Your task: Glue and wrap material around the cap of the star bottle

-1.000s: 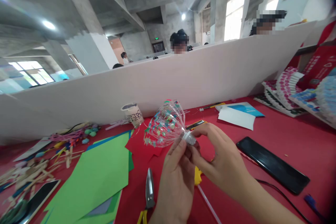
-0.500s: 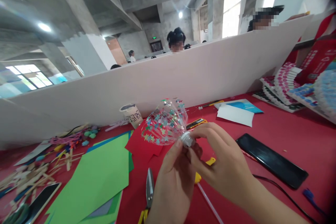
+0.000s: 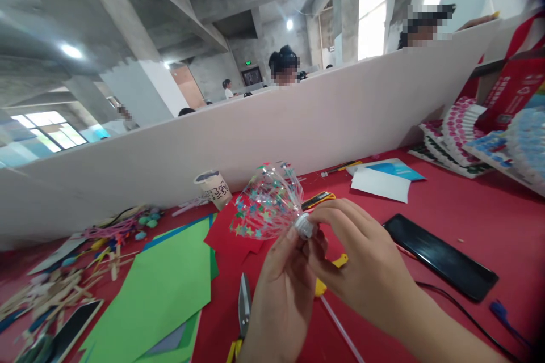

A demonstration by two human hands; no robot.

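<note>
A clear plastic balloon (image 3: 268, 204) printed with coloured stars is gathered at its neck into a small whitish piece (image 3: 304, 227), whose exact kind I cannot make out. My left hand (image 3: 284, 289) is closed around that neck from below, thumb against the whitish piece. From the right, my right hand (image 3: 361, 261) pinches the same piece between thumb and fingers. Yellow-handled scissors (image 3: 244, 303) lie beside my left wrist. Under my right hand, a yellow plastic piece (image 3: 320, 287) and a clear thin stick (image 3: 340, 326) show partly.
Green paper sheets (image 3: 170, 283) and craft sticks (image 3: 63, 289) lie at left. A paper cup (image 3: 215, 188) and a box cutter (image 3: 319, 199) are behind the balloon. At right rest a black phone (image 3: 443, 258) and paper fans (image 3: 462, 130). A white partition (image 3: 272, 130) closes off the back.
Both hands keep their hold on the balloon's neck, with only a slight shift of the right fingers. The camera view has moved a little.
</note>
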